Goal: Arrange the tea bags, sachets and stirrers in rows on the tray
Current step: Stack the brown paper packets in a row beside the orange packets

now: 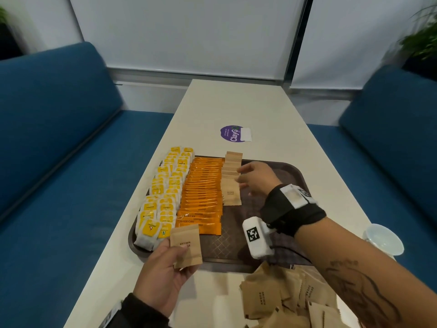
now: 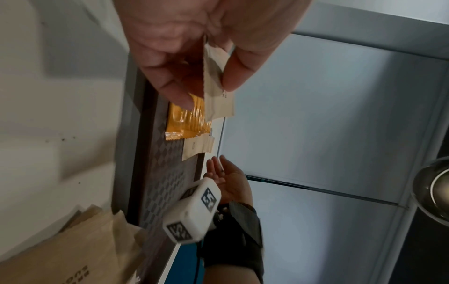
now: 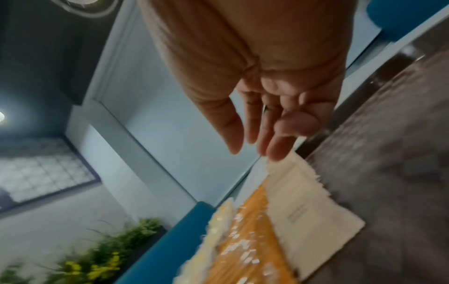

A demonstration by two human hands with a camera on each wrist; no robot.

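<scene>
Head view: brown sugar row on the tray [image 1: 279, 247].
Left hand [image 1: 163, 275] pinches a brown sugar sachet [image 1: 186, 246]; right hand [image 1: 256, 177], fingers relaxed, touches the sachet row [image 1: 231, 178].

long white table [image 1: 272, 110] btwn blue benches. directly on it: brown tray [image 1: 292, 172] at near-centre; purple round sticker [image 1: 230, 133] w/ white label beyond tray; loose pile of brown sugar sachets [image 1: 283, 301] at near edge, just beside tray; clear cup [image 1: 384, 239] at right edge.
</scene>
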